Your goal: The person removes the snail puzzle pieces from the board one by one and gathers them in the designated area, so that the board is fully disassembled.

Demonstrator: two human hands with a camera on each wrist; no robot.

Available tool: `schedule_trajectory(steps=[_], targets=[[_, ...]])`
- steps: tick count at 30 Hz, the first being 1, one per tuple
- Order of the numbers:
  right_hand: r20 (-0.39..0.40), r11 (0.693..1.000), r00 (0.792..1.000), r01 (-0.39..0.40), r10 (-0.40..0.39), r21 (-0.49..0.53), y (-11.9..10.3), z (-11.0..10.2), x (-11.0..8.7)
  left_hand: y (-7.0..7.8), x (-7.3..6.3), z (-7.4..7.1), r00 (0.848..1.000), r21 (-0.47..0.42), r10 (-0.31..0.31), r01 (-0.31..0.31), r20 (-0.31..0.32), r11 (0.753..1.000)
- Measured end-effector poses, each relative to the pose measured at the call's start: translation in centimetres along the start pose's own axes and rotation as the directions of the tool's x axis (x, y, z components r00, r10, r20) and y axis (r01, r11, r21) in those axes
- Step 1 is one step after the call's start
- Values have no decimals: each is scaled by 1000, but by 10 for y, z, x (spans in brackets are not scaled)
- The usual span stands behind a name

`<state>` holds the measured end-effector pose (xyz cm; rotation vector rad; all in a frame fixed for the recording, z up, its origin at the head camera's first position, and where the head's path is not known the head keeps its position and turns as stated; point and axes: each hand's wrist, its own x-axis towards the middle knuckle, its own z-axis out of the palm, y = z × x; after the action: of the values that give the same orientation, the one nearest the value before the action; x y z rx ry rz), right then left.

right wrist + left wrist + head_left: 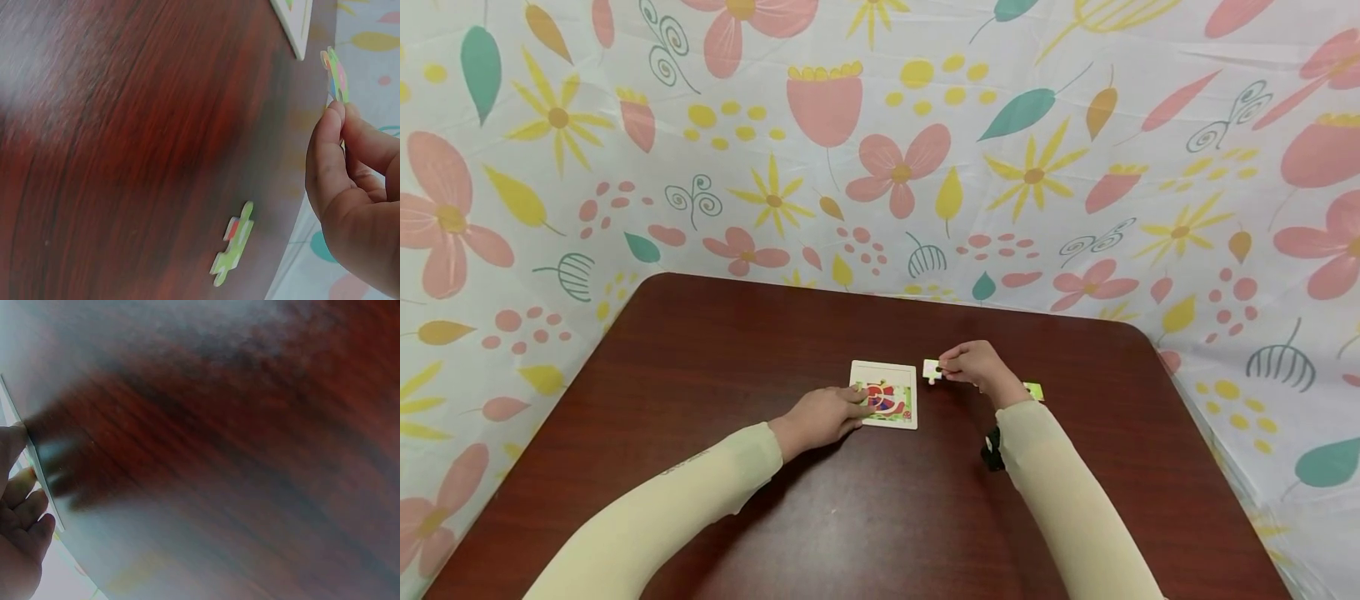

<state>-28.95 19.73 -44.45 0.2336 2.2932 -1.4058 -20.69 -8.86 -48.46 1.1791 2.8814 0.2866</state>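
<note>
A small puzzle board point(887, 371) with a pale frame lies on the table, a red, blue and green picture partly filling it. My left hand point(823, 417) rests on its left side, fingers over the picture. The left wrist view shows this hand point(22, 531) only at its border, by the board's edge. My right hand point(977, 367) pinches a jigsaw piece point(932, 371) by one side, just right of the board. In the right wrist view, thumb and fingers grip this piece point(336, 75), seen nearly edge-on, green with pink and blue.
Another green jigsaw piece point(1034, 391) lies on the table beyond my right wrist; the right wrist view shows this loose piece point(234, 244) too. The dark reddish-brown table point(737, 333) ends at a flower-patterned cloth point(880, 167). A black device point(992, 450) sits under my right wrist.
</note>
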Motion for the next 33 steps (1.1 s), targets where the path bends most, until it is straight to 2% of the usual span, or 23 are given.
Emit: schedule_trajectory(steps=[9,19,27,33], targets=[[11,999,999,-36,35,24,5,-6,3,-3,-2,-1,1000,-4,4,-4,-10,1000],[-3,998,999,-53,53,-16,12,-6,4,-4,-4,-2,1000,-16,5,-5,-7,1000],[3,999,999,-37,37,3,18,-7,5,-1,-3,0,1000,-19,7,-7,-16,1000],[-25,997,1000,13,-15,-74,21,-7,6,-2,0,2,1000,-6,2,-2,-13,1000]])
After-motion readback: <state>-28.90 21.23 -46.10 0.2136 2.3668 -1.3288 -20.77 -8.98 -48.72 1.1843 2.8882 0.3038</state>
